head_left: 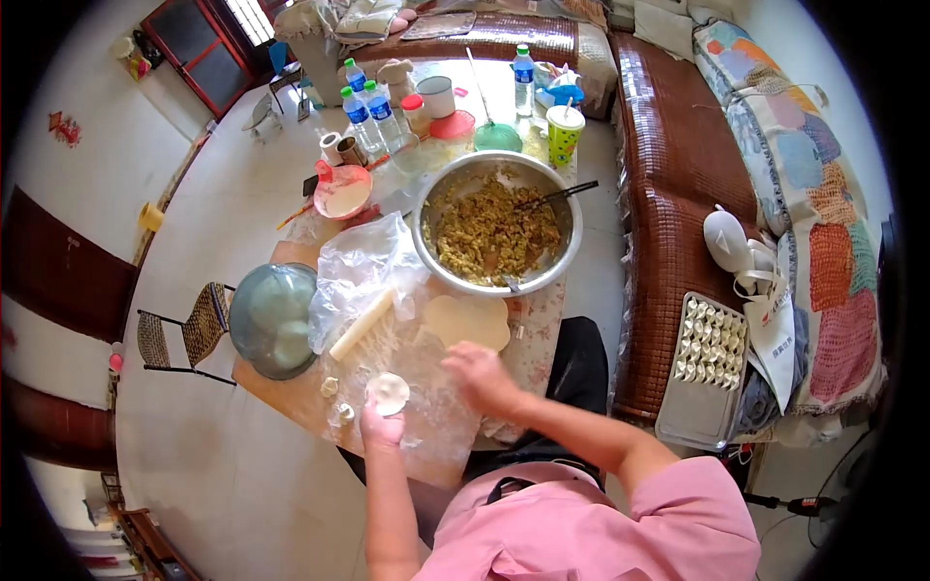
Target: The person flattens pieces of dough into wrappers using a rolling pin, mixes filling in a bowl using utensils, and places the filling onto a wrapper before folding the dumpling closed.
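Note:
My left hand (382, 426) holds up a round dumpling wrapper (388, 393), which rests on the fingers over the floured board (426, 416). My right hand (480, 378) hovers at the near edge of flat rolled dough pieces (470, 320); its fingers are smeared by motion, and I see nothing clearly in them. Left of that dough lies a pale rolling pin (361, 326). Two small lumps of dough (330, 386) sit left of my left hand. A large steel bowl (421, 237) of chopped filling (494, 228) stands beyond, dark chopsticks (557, 196) leaning in it.
A glass bowl (271, 320) covers pale dough at the board's left. A plastic bag (368, 261) lies behind the rolling pin. Farther back stand a red flour bowl (343, 192), several water bottles (381, 114) and a green cup (564, 136). A dumpling tray (693, 416) rests at right.

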`<state>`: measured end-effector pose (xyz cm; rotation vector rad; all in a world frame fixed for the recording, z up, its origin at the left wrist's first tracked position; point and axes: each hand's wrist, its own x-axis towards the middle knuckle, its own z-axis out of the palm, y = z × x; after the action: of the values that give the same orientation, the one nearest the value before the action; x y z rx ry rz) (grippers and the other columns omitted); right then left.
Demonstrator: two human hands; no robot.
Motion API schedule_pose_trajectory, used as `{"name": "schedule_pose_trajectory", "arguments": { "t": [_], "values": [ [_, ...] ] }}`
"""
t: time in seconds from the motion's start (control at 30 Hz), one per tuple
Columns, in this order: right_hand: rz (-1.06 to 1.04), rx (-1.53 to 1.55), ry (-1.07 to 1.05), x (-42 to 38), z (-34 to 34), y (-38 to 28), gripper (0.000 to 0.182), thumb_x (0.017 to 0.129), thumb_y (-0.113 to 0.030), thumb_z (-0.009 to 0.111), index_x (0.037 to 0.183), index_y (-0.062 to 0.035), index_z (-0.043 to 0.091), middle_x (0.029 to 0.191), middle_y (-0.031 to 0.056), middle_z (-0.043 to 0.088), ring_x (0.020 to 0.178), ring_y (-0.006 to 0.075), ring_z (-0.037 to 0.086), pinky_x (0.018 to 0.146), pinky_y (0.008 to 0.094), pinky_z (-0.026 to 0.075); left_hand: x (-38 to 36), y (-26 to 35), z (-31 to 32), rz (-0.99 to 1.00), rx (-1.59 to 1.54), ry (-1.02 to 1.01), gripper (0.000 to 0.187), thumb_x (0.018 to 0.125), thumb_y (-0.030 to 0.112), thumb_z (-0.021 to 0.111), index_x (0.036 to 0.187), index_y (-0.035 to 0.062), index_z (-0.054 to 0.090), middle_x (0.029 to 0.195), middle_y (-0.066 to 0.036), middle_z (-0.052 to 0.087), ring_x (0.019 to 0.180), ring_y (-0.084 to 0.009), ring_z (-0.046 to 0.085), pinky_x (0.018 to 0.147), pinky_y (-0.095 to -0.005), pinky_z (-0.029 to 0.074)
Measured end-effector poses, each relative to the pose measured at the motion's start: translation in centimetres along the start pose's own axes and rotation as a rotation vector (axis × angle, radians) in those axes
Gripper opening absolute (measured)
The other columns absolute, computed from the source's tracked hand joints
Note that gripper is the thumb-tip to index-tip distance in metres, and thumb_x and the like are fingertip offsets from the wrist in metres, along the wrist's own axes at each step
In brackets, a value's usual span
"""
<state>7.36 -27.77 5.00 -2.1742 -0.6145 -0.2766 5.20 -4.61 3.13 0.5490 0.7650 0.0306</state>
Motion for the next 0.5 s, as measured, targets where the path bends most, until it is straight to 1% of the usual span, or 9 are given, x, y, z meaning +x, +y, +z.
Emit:
{"name": "schedule_pose_trajectory", "arguments": {
  "t": [0.07, 0.13, 0.23, 0.3, 0.33, 0.4, 0.43, 0.47, 0.5],
  "values": [
    [0.031, -0.040, 0.094, -0.6, -4.1, 3.0, 0.027, 0.074, -0.003, 0.058, 0.101, -0.0048, 0.059, 0.104, 0.0141, 0.061, 0.103, 0.0347, 0.055, 0.087, 0.0443, 0.045, -0.7, 0.2, -0.3, -0.032, 0.097, -0.007, 0.037, 0.100, 0.025, 0.035, 0.125, 0.0019, 0.048, 0.125, -0.016, 0.055, 0.114, -0.0310, 0.054, 0.097, -0.0494, 0.045],
    [0.091, -0.141, 0.204, 0.1, -8.1, 4.3, 0.021, 0.076, -0.004, 0.059, 0.097, -0.0037, 0.058, 0.098, 0.0157, 0.061, 0.096, 0.0340, 0.058, 0.084, 0.0418, 0.046, -0.8, -0.8, -1.6, -0.059, 0.085, 0.000, 0.037, 0.099, 0.025, 0.036, 0.127, 0.0026, 0.047, 0.125, -0.016, 0.055, 0.114, -0.0318, 0.054, 0.096, -0.0502, 0.045],
    [0.166, -0.213, 0.289, 1.0, -11.6, 6.4, 0.018, 0.078, -0.008, 0.061, 0.094, -0.0026, 0.057, 0.090, 0.0168, 0.060, 0.088, 0.0347, 0.059, 0.081, 0.0426, 0.047, -1.7, -3.0, -1.7, -0.200, 0.158, -0.058, 0.038, 0.098, 0.026, 0.039, 0.128, 0.0033, 0.046, 0.126, -0.016, 0.054, 0.116, -0.0324, 0.052, 0.099, -0.0509, 0.042],
    [0.464, -0.104, 0.325, 0.7, -11.7, 8.6, 0.022, 0.084, -0.017, 0.062, 0.098, -0.0009, 0.056, 0.090, 0.0163, 0.061, 0.085, 0.0312, 0.060, 0.079, 0.0397, 0.048, -2.1, -4.0, -1.7, -0.228, 0.166, -0.035, 0.038, 0.098, 0.027, 0.039, 0.128, 0.0042, 0.047, 0.126, -0.015, 0.054, 0.116, -0.0322, 0.053, 0.098, -0.0511, 0.042],
    [0.464, -0.102, 0.317, 0.7, -11.7, 9.4, 0.022, 0.084, -0.017, 0.062, 0.098, -0.0009, 0.056, 0.090, 0.0163, 0.061, 0.085, 0.0312, 0.060, 0.079, 0.0397, 0.048, -2.3, -4.3, -1.8, -0.255, 0.172, -0.008, 0.038, 0.099, 0.027, 0.040, 0.129, 0.0051, 0.047, 0.126, -0.015, 0.055, 0.116, -0.0320, 0.053, 0.098, -0.0512, 0.043],
    [0.898, 0.290, 0.242, 0.2, -11.0, 11.0, 0.029, 0.089, -0.025, 0.060, 0.102, 0.0005, 0.057, 0.094, 0.0147, 0.063, 0.085, 0.0253, 0.061, 0.079, 0.0354, 0.047, -2.6, -4.6, -2.6, -0.259, 0.194, 0.017, 0.037, 0.098, 0.027, 0.041, 0.129, 0.0056, 0.047, 0.125, -0.014, 0.055, 0.116, -0.0316, 0.052, 0.098, -0.0515, 0.042],
    [0.938, 0.467, 0.212, 0.1, -10.0, 12.6, 0.039, 0.091, -0.036, 0.056, 0.108, -0.0010, 0.056, 0.101, 0.0115, 0.063, 0.090, 0.0216, 0.060, 0.080, 0.0353, 0.047, -2.6, -4.6, -3.3, -0.257, 0.199, -0.017, 0.037, 0.098, 0.025, 0.042, 0.128, 0.0041, 0.047, 0.125, -0.015, 0.055, 0.115, -0.0319, 0.053, 0.098, -0.0513, 0.042],
    [0.946, 0.470, 0.197, -0.8, -9.3, 14.1, 0.039, 0.091, -0.036, 0.056, 0.108, -0.0010, 0.056, 0.101, 0.0115, 0.063, 0.090, 0.0216, 0.060, 0.080, 0.0353, 0.047, -2.6, -4.6, -3.9, -0.256, 0.206, -0.052, 0.037, 0.097, 0.022, 0.042, 0.128, 0.0026, 0.046, 0.124, -0.015, 0.055, 0.114, -0.0323, 0.053, 0.098, -0.0510, 0.043],
    [1.076, 0.676, 0.180, 0.5, -10.9, 11.6, 0.045, 0.092, -0.041, 0.055, 0.114, -0.0020, 0.053, 0.106, 0.0101, 0.061, 0.093, 0.0228, 0.059, 0.082, 0.0383, 0.047, -2.9, -4.7, -4.2, -0.257, 0.202, -0.038, 0.037, 0.097, 0.022, 0.042, 0.128, 0.0026, 0.046, 0.124, -0.015, 0.055, 0.114, -0.0323, 0.053, 0.098, -0.0510, 0.043]
  ]
}}
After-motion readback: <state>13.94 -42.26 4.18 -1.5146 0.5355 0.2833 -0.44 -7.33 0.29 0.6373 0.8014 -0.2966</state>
